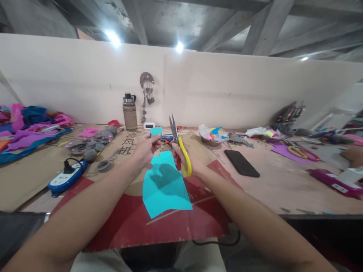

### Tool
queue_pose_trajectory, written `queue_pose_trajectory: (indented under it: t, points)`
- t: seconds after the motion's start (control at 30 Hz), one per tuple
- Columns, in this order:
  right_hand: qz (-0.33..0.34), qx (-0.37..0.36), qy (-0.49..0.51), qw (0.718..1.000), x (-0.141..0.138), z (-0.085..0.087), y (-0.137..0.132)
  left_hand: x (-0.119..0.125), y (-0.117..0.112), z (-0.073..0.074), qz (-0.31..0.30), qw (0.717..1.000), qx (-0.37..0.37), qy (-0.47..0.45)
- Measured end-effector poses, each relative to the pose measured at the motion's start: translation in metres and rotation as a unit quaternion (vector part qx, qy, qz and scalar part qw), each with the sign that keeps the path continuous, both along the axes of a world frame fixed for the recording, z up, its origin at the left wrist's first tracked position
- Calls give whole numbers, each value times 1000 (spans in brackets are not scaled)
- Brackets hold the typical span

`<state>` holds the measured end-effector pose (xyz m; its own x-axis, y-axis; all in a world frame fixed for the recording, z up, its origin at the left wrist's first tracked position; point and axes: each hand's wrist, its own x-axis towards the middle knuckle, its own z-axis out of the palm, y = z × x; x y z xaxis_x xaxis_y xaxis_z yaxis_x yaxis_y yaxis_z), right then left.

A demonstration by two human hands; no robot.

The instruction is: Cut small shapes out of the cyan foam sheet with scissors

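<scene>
Pinched in the fingers of my left hand (149,148) is a small turquoise piece (156,131) of felt or paper. My right hand (181,153) grips a pair of scissors (185,156) with yellow and red handles. Their blades point up and away from me, slightly parted, a little to the right of the small piece and not touching it. Below both hands, a larger turquoise sheet (166,189) with cut edges lies on a red and brown cardboard (119,223). A narrow turquoise scrap (165,155) is at its top end.
A bottle (130,113) and a small white digital clock (149,125) stand by the wall. A blue power strip (68,177) is left, a black phone (242,163) right. Behind the phone sits a bowl (212,140) of scraps. Another person's hand (353,155) shows far right.
</scene>
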<state>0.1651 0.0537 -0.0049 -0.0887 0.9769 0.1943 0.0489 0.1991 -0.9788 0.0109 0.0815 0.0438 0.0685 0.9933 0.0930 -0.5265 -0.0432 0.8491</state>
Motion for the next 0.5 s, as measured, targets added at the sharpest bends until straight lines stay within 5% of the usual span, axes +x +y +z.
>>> queue_pose_trajectory:
  t: [0.2, 0.4, 0.5]
  points:
    - [-1, 12, 2, 1000, 0, -11, 4, -2, 4, -3, -5, 999, 18, 32]
    - [-83, 168, 58, 981, 6, -7, 7, 5, -1, -28, -118, 970, 85, 197]
    - [-81, 177, 41, 980, 12, -5, 8, 9, -9, -33, -156, 950, 115, 246]
